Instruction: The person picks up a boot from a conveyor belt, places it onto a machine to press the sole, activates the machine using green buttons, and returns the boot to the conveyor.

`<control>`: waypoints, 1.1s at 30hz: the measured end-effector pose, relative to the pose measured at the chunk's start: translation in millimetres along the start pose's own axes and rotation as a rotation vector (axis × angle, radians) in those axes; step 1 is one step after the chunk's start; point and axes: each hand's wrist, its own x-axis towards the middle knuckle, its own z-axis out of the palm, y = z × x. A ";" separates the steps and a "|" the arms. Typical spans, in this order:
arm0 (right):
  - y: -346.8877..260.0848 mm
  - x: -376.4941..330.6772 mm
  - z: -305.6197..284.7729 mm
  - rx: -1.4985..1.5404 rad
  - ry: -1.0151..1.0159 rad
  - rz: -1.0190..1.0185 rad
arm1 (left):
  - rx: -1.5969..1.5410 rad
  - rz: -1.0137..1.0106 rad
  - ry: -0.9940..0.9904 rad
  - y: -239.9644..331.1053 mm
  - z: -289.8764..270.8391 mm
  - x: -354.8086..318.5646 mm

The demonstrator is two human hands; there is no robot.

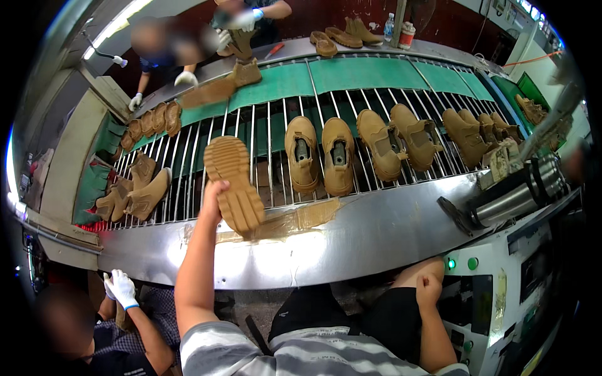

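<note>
Currently the left hand (212,199) is closed around the rear edge of a tan boot (233,185), which it holds sole-up, lugged tread facing the camera, over the near side of the wire-rod conveyor (263,169). The toe end of the boot hangs just above the steel front rail (351,241) of that conveyor, where a tan smear marks the metal. The fingers themselves are hidden behind the boot, so only the wrist and the heel of the hand can be seen; the grip reads as firm.

The right hand (429,289) is curled into a loose fist, holds nothing, and rests on the person's thigh, below the front rail and well apart from the boot.

Handling guidance, as a judgement: keep the grip on the boot's edge and off the tread, keep the sole level, and keep it clear of the smeared patch on the rail. The free hand could steady the boot if it tips.

Further out on the conveyor, a pair of tan boots (320,155) lies upright just to the right of the held boot, with more pairs (401,141) beyond them toward the right end. Other boots (135,191) lie toward the left end. Green mats (364,74) cover the far half of the conveyor. A white-gloved hand (122,288) of a co-worker shows below the rail at the left; other people in gloves work at the far side.
</note>
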 end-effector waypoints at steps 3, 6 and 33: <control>-41.3 -5.1 18.2 0.662 -0.178 0.137 | 0.061 0.144 -0.014 6.0 69.2 -93.6; -161.4 -24.2 -15.3 1.064 -0.575 0.117 | -0.027 0.073 -0.158 -5.9 131.3 -174.8; -112.4 -135.7 -86.4 1.799 -0.382 0.226 | -0.026 0.053 -0.590 -74.0 224.6 -324.9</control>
